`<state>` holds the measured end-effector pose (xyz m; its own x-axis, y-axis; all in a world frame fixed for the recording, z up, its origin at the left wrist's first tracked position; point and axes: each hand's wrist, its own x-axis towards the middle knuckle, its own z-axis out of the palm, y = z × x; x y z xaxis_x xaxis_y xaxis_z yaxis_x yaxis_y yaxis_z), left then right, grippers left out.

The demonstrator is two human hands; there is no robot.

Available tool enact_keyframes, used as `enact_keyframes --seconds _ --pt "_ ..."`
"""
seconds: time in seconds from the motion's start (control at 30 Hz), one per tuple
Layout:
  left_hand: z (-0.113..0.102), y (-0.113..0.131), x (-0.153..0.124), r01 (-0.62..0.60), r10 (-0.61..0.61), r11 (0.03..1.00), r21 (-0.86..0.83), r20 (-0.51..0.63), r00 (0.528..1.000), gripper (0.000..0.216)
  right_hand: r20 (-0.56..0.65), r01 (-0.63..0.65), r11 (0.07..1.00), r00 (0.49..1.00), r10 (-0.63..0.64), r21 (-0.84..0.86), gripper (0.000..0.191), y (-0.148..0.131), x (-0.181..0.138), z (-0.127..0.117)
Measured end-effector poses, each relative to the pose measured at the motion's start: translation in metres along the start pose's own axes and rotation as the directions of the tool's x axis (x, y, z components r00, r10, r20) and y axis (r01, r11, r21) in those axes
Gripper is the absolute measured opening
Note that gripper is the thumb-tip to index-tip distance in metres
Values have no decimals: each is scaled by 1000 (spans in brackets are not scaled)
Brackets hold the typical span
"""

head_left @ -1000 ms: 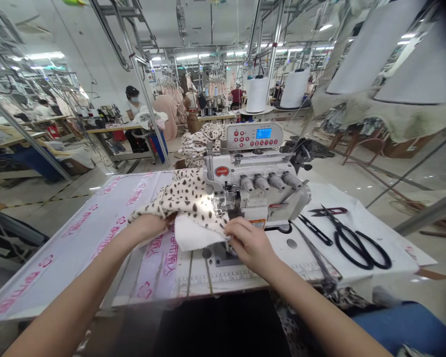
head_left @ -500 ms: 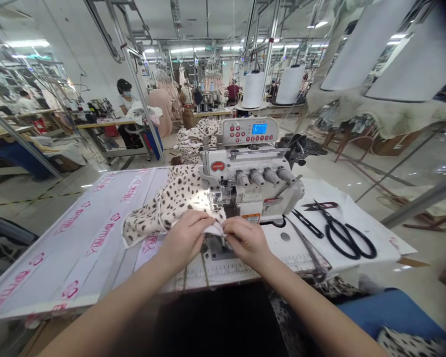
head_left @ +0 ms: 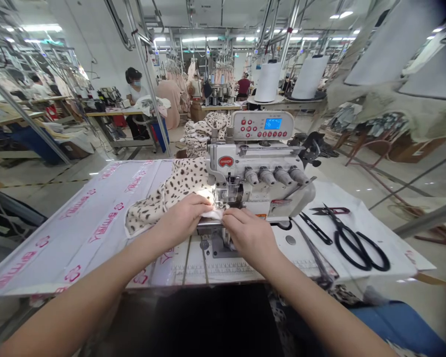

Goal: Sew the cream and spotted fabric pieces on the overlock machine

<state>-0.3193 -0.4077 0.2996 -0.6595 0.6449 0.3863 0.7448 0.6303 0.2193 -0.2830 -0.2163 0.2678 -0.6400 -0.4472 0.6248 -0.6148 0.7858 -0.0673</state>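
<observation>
A cream fabric piece with dark spots (head_left: 182,181) lies on the table, its front edge reaching the lit needle area of a white overlock sewing machine (head_left: 223,173). My left hand (head_left: 186,215) is closed on the fabric just left of the presser foot, fingertips at its edge. Close in front of the foot, my right hand (head_left: 249,230) pinches the white underside of the same fabric. Both sets of fingertips are a short gap apart. The needle itself is too small to make out.
Black scissors (head_left: 357,243), a black thread snipper (head_left: 315,228) and a red-handled snipper (head_left: 336,210) lie right of the machine. Thread cones (head_left: 269,82) stand behind it. More spotted fabric (head_left: 204,131) is piled beyond the table. A co-worker (head_left: 136,89) sits at the back left.
Both hands have moved forward with the fabric edge, closer to the presser foot. The right hand has turned flatter, and the view has shifted slightly left.
</observation>
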Motion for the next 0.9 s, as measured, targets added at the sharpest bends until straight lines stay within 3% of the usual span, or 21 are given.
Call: enact_keyframes --seconds 0.13,0.27,0.43,0.6,0.7,0.8,0.9 --pt "-1 -7 15 44 -45 999 26 52 998 29 -35 -36 999 999 37 31 19 -1 -14 -3" --pt "3 -21 30 132 -133 991 35 31 991 27 -134 -78 981 986 103 180 25 2 -54 15" --pt "10 -51 61 207 -210 976 -65 -55 976 25 9 -256 942 965 260 217 19 5 -88 43" --pt "16 -69 87 282 -287 958 -57 -121 950 28 6 -282 923 957 291 260 16 6 -91 51" --pt "6 -48 60 299 -303 953 -45 -136 943 24 -10 -285 901 952 305 327 16 8 -92 49" --pt "-8 -3 -2 286 -289 957 -41 -139 947 27 33 -325 821 936 351 469 17 8 -90 40" --pt "-7 42 -69 79 -113 983 -163 -216 970 38 135 -412 679 896 423 608 21 -4 -78 28"
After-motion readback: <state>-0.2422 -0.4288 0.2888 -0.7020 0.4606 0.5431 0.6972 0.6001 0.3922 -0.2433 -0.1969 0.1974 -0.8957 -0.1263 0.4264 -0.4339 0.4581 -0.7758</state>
